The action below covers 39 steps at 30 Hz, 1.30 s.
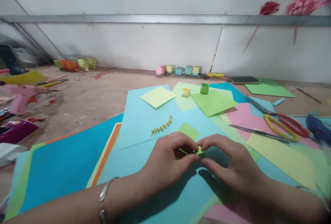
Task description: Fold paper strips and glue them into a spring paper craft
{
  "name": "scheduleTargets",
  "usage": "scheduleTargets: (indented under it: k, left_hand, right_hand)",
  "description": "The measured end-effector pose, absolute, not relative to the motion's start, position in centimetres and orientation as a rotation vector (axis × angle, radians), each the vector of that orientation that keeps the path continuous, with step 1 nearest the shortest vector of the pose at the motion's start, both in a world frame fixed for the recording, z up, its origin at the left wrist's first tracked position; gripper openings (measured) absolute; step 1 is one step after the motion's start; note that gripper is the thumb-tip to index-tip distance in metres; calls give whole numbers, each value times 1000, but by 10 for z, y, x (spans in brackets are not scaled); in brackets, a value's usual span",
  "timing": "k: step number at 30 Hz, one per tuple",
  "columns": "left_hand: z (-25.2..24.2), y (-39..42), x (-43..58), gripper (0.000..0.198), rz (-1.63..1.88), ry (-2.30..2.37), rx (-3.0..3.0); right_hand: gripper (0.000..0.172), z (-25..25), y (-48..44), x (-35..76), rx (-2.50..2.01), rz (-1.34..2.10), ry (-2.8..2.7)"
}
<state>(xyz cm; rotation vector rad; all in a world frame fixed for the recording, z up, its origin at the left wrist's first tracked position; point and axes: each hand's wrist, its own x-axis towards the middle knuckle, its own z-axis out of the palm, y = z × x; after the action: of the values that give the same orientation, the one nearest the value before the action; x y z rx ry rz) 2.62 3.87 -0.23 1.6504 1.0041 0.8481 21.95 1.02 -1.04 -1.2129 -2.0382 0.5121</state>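
My left hand (169,160) and my right hand (230,167) meet over a light blue sheet (139,120), both pinching a small folded green paper piece (199,152) between fingertips and thumbs. A silver bangle (104,196) circles my left wrist. Just beyond my hands lie a small green paper square (188,131) and a zigzag-folded yellow strip (161,126).
Coloured paper sheets cover the near table. Red-and-yellow scissors (281,124) and a blue glue gun (319,129) lie at right, a pink glue gun (22,96) at left. Small paper rings (195,90), a yellow square (157,96) and little paper cubes (178,70) sit farther back by the wall.
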Motion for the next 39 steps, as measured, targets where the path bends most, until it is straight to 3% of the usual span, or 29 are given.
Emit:
scheduleTargets:
  k: [4, 11, 16, 20, 39]
  left_hand:
    - [-2, 41, 29, 13, 799, 1011, 1326]
    - [-2, 42, 30, 25, 749, 934, 1085]
    - [-4, 43, 30, 29, 760, 909, 1046]
    - [-3, 42, 31, 28, 803, 902, 1030]
    - [1, 37, 32, 20, 818, 960, 1197]
  right_hand:
    - [26, -13, 8, 216, -1195, 496, -2019]
    - [12, -9, 5, 213, -1065, 475, -2021]
    - [21, -7, 6, 214, -977, 449, -2004]
    - [29, -7, 7, 215, -935, 458, -1991]
    - [33, -4, 7, 216, -949, 432, -1943]
